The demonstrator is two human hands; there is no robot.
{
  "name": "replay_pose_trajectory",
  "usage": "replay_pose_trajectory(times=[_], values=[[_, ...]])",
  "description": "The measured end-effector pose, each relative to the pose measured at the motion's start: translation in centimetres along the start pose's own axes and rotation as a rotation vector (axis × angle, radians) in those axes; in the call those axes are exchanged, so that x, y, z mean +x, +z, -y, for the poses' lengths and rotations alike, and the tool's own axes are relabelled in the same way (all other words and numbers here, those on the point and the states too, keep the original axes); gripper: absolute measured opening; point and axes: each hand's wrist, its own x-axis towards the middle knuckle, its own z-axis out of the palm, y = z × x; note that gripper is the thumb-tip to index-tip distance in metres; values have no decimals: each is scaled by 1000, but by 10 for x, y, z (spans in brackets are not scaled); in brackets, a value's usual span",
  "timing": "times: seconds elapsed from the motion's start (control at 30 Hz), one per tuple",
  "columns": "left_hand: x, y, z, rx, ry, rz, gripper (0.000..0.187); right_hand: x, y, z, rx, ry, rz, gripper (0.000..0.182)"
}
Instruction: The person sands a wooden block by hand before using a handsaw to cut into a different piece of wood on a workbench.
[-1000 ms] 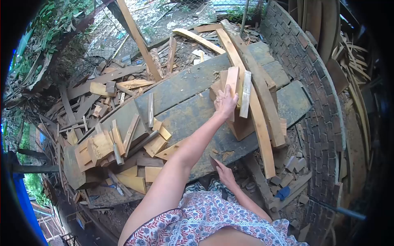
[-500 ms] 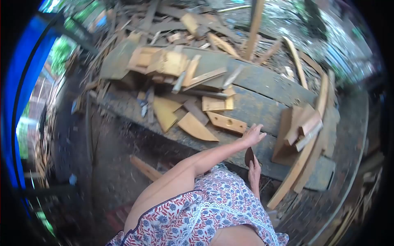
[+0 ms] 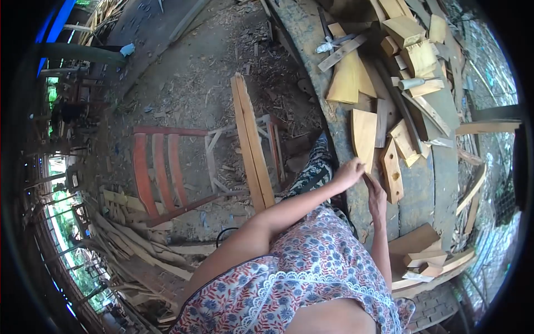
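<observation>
My left hand (image 3: 349, 173) is closed, its fingertips pinched close to those of my right hand; what they grip is hidden. My right hand (image 3: 377, 199) has its fingers bent around a thin brown sheet (image 3: 367, 178), possibly sandpaper, of which only an edge shows. Both hands are over the near edge of the workbench (image 3: 362, 209). Just beyond them lies a pale pointed wooden piece (image 3: 364, 136). Beside my right hand is a wooden block with round holes (image 3: 392, 171).
Wooden offcuts (image 3: 420, 55) are heaped along the bench. A wooden box shape with blocks on it (image 3: 414, 240) stands at right. Left of the bench, a reddish chair frame (image 3: 157, 167) lies on the littered ground, near a long two-part wooden beam (image 3: 250, 142).
My view has swung left, bringing the chair frame and ground into sight. My hands have come together; the brown sheet, clearly visible in my right hand before, is now mostly hidden.
</observation>
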Motion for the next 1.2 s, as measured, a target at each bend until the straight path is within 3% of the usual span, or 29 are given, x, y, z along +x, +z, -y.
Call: replay_pose_trajectory(times=[0.07, 0.13, 0.2, 0.27, 0.33, 0.53, 0.6, 0.67, 0.8, 0.87, 1.07, 1.2], values=[[-6, -16, 12, 12, 84, -148, 38, 2, 10, 10, -32, 46, 48, 31], [-5, -31, 15, 8, 84, -156, 37, 4, 28, 5, 162, -50, -53, 30], [12, -35, 29, -105, 44, -60, 34, -4, 41, 3, 175, -27, -126, 30], [31, -39, 27, 73, 190, -66, 33, -19, 35, 25, 144, 153, -118, 31], [51, -42, 14, 113, 211, 33, 32, -27, 40, 11, 163, 188, -199, 32], [109, -58, -37, 333, 437, 342, 27, -12, 38, 2, 446, 356, -601, 33], [135, -63, -46, 422, 473, 461, 27, 10, 36, 5, 597, 320, -791, 34], [163, -69, -43, 370, 622, 458, 26, 42, 34, 15, 807, 267, -986, 36], [194, -89, -53, 470, 512, 559, 24, 98, 41, 13, 853, 289, -1087, 34], [209, -91, -39, 419, 631, 545, 22, 119, 50, 6, 941, 115, -1214, 34], [225, -89, -26, 382, 688, 550, 16, 115, 67, -28, 697, 71, -1286, 32], [227, -88, -23, 395, 750, 569, 14, 77, 63, -61, 161, 222, -1447, 31]])
